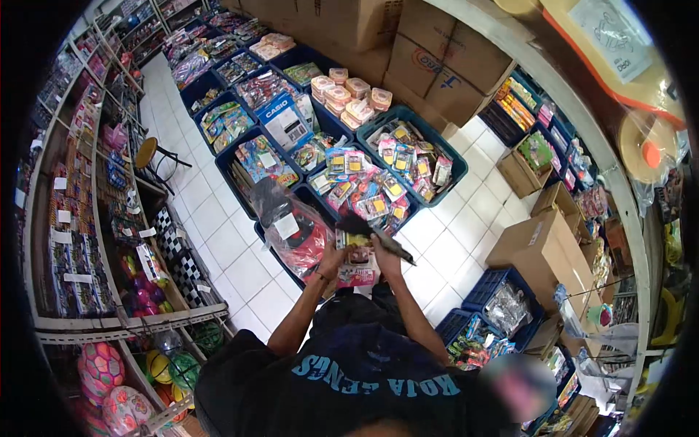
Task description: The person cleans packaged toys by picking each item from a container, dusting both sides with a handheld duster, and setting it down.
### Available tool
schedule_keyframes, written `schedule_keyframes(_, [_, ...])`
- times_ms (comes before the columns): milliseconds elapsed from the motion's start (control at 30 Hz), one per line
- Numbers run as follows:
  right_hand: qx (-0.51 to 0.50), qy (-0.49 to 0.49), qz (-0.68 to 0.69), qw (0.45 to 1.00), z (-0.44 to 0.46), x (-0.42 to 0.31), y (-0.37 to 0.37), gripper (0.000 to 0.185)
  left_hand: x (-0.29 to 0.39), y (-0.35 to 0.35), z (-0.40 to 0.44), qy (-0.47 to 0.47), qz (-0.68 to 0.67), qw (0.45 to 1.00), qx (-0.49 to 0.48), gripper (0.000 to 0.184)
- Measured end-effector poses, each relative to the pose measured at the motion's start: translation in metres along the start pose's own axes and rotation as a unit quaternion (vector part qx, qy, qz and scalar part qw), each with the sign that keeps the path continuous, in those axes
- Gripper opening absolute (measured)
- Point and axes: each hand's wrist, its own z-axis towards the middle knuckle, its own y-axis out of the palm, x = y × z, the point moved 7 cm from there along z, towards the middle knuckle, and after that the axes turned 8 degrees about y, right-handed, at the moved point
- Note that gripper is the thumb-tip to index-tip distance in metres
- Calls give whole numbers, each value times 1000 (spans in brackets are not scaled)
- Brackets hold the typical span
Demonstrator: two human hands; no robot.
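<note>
My right hand (384, 256) is closed around a duster (354, 224) with dark, feathery bristles; its handle end points to the right. Just left of it, my left hand (331, 264) is closed on the edge of a small toy pack (358, 256) with pink and yellow print. The bristles lie over the pack's upper part and hide some of it. Beside my left hand sits a large plastic-wrapped red and black item (309, 237) with a white label. Beyond both hands, a blue crate (309, 195) holds several carded toys (371, 206) with yellow parts.
More blue crates of packaged goods run away to the upper left. Pink-and-cream boxes (357, 111) are stacked near large cartons (437, 65). A shelf unit (131, 331) stands at left, with a stool (147, 153) beside it. An open carton (542, 251) stands at right.
</note>
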Motion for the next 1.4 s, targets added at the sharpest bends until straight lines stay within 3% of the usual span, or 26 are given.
schedule_keyframes(33, [42,-43,-56,997,-1,16,-3,25,-3,2,0,7,-13,1000,-8,36])
schedule_keyframes(67, [37,25,35,998,5,19,-10,24,-6,1,1,16,-25,999,-16,36])
schedule_keyframes(133, [63,52,134,988,5,22,-22,23,-13,-1,-1,-4,-91,995,-36,37])
schedule_keyframes(167, [69,35,92,993,5,17,-25,22,-17,-1,-2,-16,-130,991,-32,37])
schedule_keyframes(267, [3,-6,80,997,-1,-25,-26,24,4,12,-9,-52,-186,981,-37,31])
schedule_keyframes(333, [-93,-20,82,992,-6,-27,-14,26,13,17,-9,-47,-242,968,-54,30])
schedule_keyframes(400, [-138,31,106,984,-17,-22,-13,24,-8,-2,12,-38,-196,979,-46,33])
schedule_keyframes(500, [-145,-42,125,981,-14,-11,-25,23,-22,-18,29,-33,-189,981,1,34])
schedule_keyframes(533, [-149,55,139,978,-6,2,-31,26,-19,-16,32,-24,-181,983,-5,34])
schedule_keyframes(600, [-117,121,239,956,8,15,-35,28,-24,-23,36,-4,-147,989,-8,36])
schedule_keyframes(633, [-121,112,113,980,16,13,-36,29,-30,-28,40,8,-124,992,-7,36])
schedule_keyframes(667, [-127,65,70,987,22,5,-33,27,-37,-34,44,21,-100,995,-6,37])
schedule_keyframes(733, [-98,-128,131,978,23,-37,-30,29,-18,-22,40,21,-70,997,-18,36])
schedule_keyframes(767, [-149,-81,120,978,20,-44,-27,28,-7,-16,36,15,-62,998,-29,36])
schedule_keyframes(867, [-186,-176,-15,967,5,-39,-18,27,41,-1,24,70,-25,997,-13,36])
schedule_keyframes(967, [-267,-83,-48,959,1,-18,-24,26,45,-16,38,140,40,989,22,36])
schedule_keyframes(1067, [-204,-115,46,971,22,-40,-36,27,50,-13,47,180,58,982,2,36])
schedule_keyframes(1100, [-198,-124,-9,972,30,-47,-34,31,51,-11,49,198,71,978,-1,36])
schedule_keyframes(1200, [-107,-179,27,978,24,-89,-36,32,47,-11,52,199,95,975,-2,35])
schedule_keyframes(1233, [-164,-170,44,971,18,-80,-28,28,45,-10,53,191,100,977,-1,35])
schedule_keyframes(1300, [-213,-34,238,947,3,-26,-19,24,47,-10,54,186,90,978,7,35])
schedule_keyframes(1400, [-114,-146,21,982,-1,-16,-36,21,53,-15,44,144,70,986,33,34])
